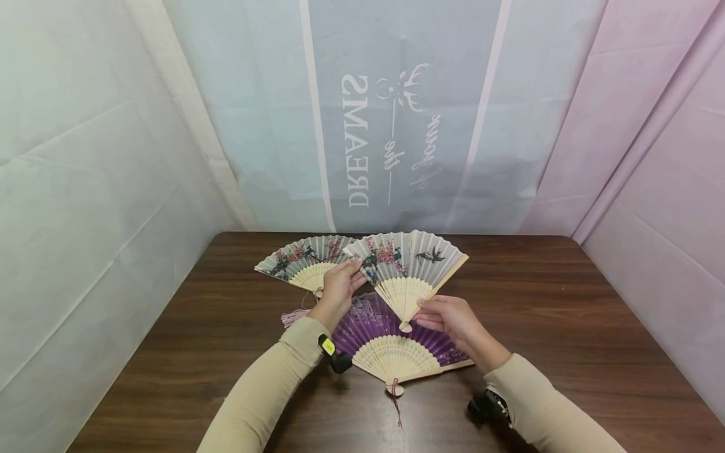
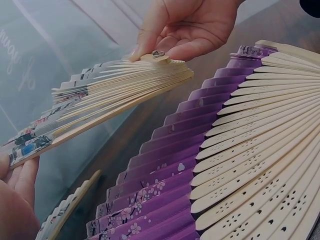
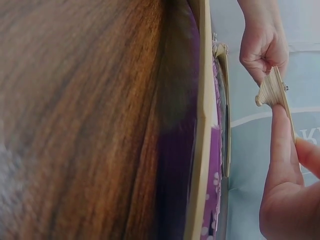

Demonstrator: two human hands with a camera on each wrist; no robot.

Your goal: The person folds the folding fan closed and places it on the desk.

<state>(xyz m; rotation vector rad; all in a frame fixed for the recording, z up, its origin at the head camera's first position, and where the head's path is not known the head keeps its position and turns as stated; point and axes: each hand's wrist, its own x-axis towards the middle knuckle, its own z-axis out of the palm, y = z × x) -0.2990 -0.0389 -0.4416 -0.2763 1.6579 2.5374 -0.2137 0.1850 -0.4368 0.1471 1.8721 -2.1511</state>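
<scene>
A white folding fan (image 1: 396,264) with pink flowers and a dark bird is spread and held up between both hands, tilted over the table. My left hand (image 1: 342,284) pinches its left edge, as the left wrist view also shows. My right hand (image 1: 450,318) pinches the right guard stick close to the pivot, with the thumb on one face and fingers behind. Below lies a spread purple folding fan (image 1: 368,321) with pierced pale ribs and a dark red cord (image 1: 396,406) at its pivot; the held fan and both hands partly cover it.
A second pale floral fan (image 1: 300,255) lies spread at the back left, partly behind the left hand. A pink tassel (image 1: 294,317) rests beside the left wrist. The brown wooden table (image 1: 544,302) meets a printed cloth backdrop (image 1: 396,126), with fabric walls at both sides.
</scene>
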